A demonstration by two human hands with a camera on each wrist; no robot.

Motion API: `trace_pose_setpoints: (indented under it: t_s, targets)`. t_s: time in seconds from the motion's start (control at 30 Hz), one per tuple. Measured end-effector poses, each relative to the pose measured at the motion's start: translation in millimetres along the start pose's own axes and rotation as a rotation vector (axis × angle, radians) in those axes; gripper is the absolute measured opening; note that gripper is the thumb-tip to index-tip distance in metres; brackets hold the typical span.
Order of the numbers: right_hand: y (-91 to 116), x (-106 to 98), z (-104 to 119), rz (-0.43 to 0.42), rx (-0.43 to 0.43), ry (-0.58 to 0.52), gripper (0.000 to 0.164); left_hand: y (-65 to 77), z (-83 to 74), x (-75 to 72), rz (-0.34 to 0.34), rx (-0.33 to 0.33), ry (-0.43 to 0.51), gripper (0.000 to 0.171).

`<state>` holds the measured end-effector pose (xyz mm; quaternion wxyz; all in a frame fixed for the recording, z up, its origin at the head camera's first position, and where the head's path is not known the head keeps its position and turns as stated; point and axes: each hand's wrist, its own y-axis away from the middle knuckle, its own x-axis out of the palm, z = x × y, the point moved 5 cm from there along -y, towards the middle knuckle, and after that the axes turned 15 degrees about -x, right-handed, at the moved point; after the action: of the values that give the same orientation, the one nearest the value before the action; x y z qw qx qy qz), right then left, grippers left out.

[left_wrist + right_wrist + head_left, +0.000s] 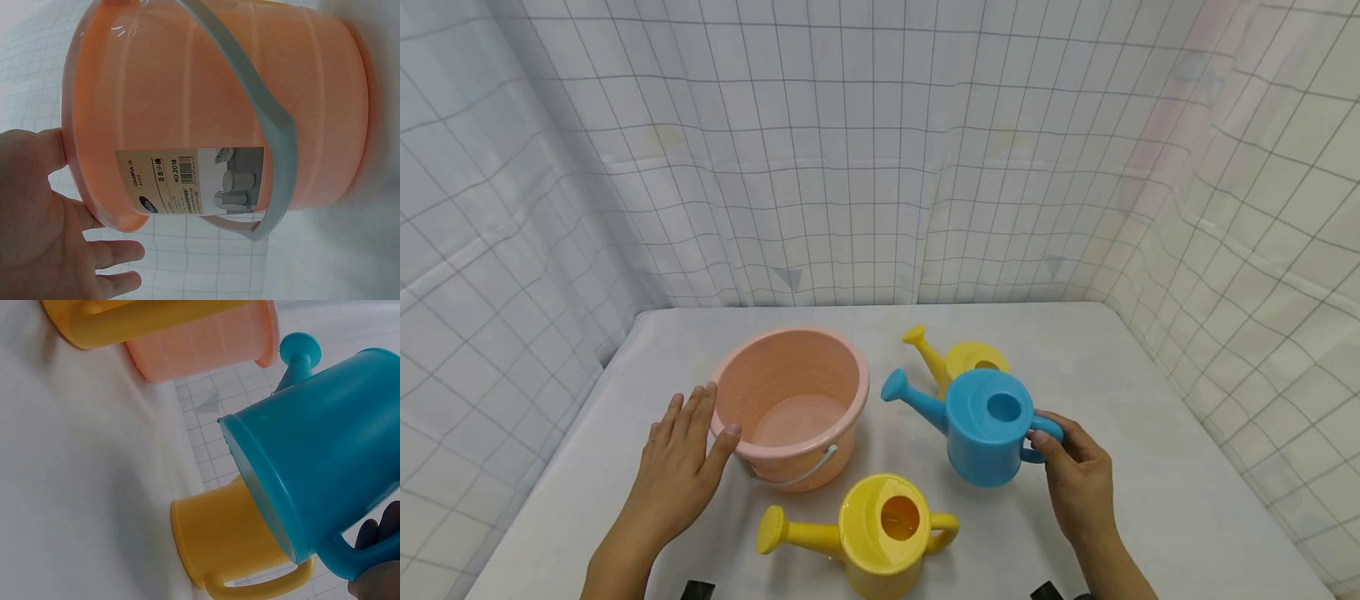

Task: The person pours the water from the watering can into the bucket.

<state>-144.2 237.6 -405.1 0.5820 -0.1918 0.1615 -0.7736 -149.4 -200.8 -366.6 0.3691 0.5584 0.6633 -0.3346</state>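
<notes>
My right hand (1081, 479) grips the handle of a blue watering can (988, 429), its spout pointing left. In the right wrist view the base of the blue watering can (312, 456) hangs above the white table. My left hand (677, 467) lies with extended fingers against the left rim of a pink bucket (801, 450). In the left wrist view the thumb and a finger touch the rim of the bucket (219, 106), whose side carries a printed label (194, 181). The bucket stands upright, its inside showing no objects.
A yellow watering can (880, 533) stands at the front, spout to the left. Another yellow watering can (973, 357) stands behind the blue one, partly hidden by it. Gridded white curtains (865, 167) enclose the white table (1157, 450) at the back and sides.
</notes>
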Motion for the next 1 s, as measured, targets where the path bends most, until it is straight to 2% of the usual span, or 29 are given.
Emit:
trace_pose_setpoints:
  t_s: [0.4, 0.63, 1.0]
  targets:
    - [5.7, -0.1, -9.8, 0.011, 0.001, -0.028, 0.030, 0.6, -0.3, -0.3, -0.009, 0.002, 0.005, 0.068]
    - [8.4, -1.2, -17.8, -0.002, 0.067, 0.019, 0.032, 0.7, -0.1, -0.2, -0.004, 0.000, 0.006, 0.068]
    - [12.1, 2.8, -28.0, 0.026, 0.141, 0.097, 0.034, 0.3, 0.8, 0.5, 0.002, -0.005, 0.005, 0.068]
